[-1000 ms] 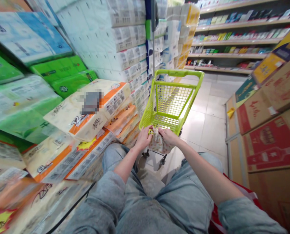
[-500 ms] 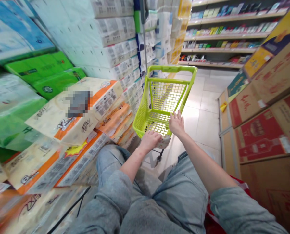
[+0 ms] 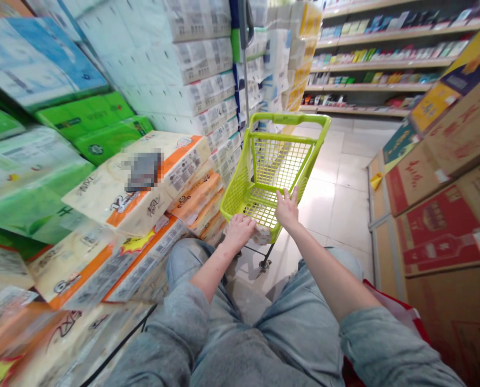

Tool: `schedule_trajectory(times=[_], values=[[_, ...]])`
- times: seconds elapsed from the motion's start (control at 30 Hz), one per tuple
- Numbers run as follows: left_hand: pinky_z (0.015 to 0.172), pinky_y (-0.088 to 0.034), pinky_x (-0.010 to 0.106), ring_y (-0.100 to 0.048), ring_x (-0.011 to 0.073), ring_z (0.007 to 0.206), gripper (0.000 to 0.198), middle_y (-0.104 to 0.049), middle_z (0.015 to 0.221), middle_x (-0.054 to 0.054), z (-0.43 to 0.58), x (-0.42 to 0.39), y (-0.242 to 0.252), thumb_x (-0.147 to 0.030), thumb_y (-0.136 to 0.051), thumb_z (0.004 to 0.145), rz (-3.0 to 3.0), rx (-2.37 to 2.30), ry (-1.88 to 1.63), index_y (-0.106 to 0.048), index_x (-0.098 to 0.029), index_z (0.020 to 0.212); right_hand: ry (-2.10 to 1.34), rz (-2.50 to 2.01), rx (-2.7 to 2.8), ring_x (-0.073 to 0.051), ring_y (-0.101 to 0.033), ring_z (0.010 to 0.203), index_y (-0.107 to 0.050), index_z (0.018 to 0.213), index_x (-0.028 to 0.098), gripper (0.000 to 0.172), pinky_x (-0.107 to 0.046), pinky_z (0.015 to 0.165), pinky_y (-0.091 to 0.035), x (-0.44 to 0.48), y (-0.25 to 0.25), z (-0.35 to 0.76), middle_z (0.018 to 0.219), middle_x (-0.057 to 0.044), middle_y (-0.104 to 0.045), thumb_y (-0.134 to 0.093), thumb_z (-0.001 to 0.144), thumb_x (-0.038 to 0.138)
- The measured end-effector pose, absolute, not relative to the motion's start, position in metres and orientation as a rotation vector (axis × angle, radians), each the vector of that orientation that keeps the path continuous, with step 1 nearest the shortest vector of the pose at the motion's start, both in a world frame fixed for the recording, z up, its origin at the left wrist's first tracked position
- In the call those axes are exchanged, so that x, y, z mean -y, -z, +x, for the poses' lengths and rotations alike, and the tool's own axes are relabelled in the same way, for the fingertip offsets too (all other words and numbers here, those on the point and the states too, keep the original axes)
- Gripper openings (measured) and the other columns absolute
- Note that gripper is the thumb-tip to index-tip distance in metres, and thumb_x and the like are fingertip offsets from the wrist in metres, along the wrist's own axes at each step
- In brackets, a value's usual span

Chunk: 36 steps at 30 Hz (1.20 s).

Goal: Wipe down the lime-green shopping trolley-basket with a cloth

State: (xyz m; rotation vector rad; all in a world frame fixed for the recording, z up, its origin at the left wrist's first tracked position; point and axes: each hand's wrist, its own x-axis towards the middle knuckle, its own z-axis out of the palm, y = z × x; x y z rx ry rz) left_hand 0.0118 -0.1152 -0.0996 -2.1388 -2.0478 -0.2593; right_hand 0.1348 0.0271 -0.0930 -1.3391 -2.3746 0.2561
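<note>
Between my knees and the shelves stands a lime-green wheeled shopping basket [image 3: 284, 161] with mesh walls. My left hand [image 3: 241, 232] lies over its near rim, fingers bent around the edge. Beside those fingers, a whitish patterned piece [image 3: 263, 234] hangs over the same rim; whether it is cloth or plastic I cannot make out. My right hand [image 3: 287, 208] is at the basket's near right corner, fingers spread and nothing visible in them. Part of the basket floor is hidden behind both hands.
Stacked tissue packs [image 3: 143, 177] rise on the left, with a dark blurred-out object [image 3: 144, 171] on top. Cardboard cartons [image 3: 441, 226] line the right side. Pale floor tiles [image 3: 344, 177] lead to stocked shelves [image 3: 380, 67] at the back. Something red [image 3: 396, 309] is by my right thigh.
My left hand has shifted slightly left along the rim. My right hand has moved a little left and down, its fingers more spread. The view has turned slightly left.
</note>
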Motion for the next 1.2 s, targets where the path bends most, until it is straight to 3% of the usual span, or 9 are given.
schedule_trajectory(times=[0.13,0.33,0.5,0.6,0.73,1.03,1.2], values=[[0.077,-0.038,0.038,-0.051,0.0249,0.093,0.019,-0.062,0.091,0.011,0.05,0.1,0.098,-0.024,-0.042,0.09,-2.263,1.96,0.183,-0.057,-0.015,0.095,-0.198,-1.311,2.405,-0.032,-0.008,0.141,-0.043,0.136,0.012,0.062,-0.051,0.107,-0.029,-0.026,0.094,0.135,0.142,-0.014,-0.041,-0.037,0.075,0.005],[0.078,-0.038,0.036,-0.051,0.0228,0.092,0.014,-0.061,0.091,0.008,0.032,0.107,0.1,-0.026,-0.045,0.09,-2.262,1.932,0.154,-0.056,-0.018,0.094,-0.208,-1.302,2.503,-0.031,-0.01,0.141,-0.037,0.14,0.014,0.068,-0.05,0.109,-0.024,-0.031,0.097,0.137,0.142,-0.013,-0.041,-0.039,0.073,0.002],[0.092,-0.037,0.04,-0.051,0.0224,0.096,0.012,-0.06,0.092,0.007,-0.027,0.126,0.098,-0.025,-0.048,0.087,-2.151,2.013,0.192,-0.057,-0.019,0.094,-0.239,-1.287,2.532,-0.032,-0.012,0.141,-0.032,0.142,0.016,0.073,-0.052,0.107,-0.027,-0.033,0.096,0.141,0.144,-0.014,-0.038,-0.041,0.071,0.001],[0.107,-0.024,0.046,-0.05,0.022,0.104,0.013,-0.06,0.095,0.006,-0.057,0.133,0.094,-0.021,-0.047,0.087,-2.083,2.047,0.18,-0.057,-0.02,0.095,-0.23,-1.278,2.544,-0.032,-0.012,0.141,-0.032,0.142,0.014,0.074,-0.052,0.107,-0.027,-0.033,0.094,0.144,0.145,-0.017,-0.036,-0.041,0.07,0.001],[0.112,-0.015,0.053,-0.048,0.0218,0.11,0.016,-0.06,0.103,0.005,-0.067,0.134,0.094,-0.017,-0.046,0.086,-2.067,2.084,0.219,-0.057,-0.022,0.096,-0.213,-1.283,2.552,-0.033,-0.011,0.141,-0.031,0.142,0.012,0.074,-0.053,0.107,-0.027,-0.032,0.092,0.148,0.144,-0.018,-0.036,-0.04,0.07,0.001],[0.111,-0.023,0.045,-0.052,0.0204,0.094,0.013,-0.059,0.085,0.004,-0.042,0.119,0.096,-0.017,-0.047,0.086,-2.155,2.006,0.153,-0.059,-0.021,0.087,-0.161,-1.362,2.526,-0.032,-0.01,0.14,-0.04,0.138,0.01,0.064,-0.048,0.107,-0.027,-0.037,0.089,0.158,0.14,-0.019,-0.042,-0.039,0.074,0.001],[0.11,-0.026,0.047,-0.05,0.0226,0.108,0.013,-0.061,0.092,0.007,-0.025,0.121,0.102,-0.02,-0.05,0.086,-2.074,2.103,0.298,-0.062,-0.021,0.09,-0.176,-1.365,2.506,-0.029,-0.011,0.141,-0.044,0.134,0.009,0.059,-0.046,0.11,-0.024,-0.041,0.092,0.16,0.137,-0.017,-0.046,-0.036,0.076,0.001]])
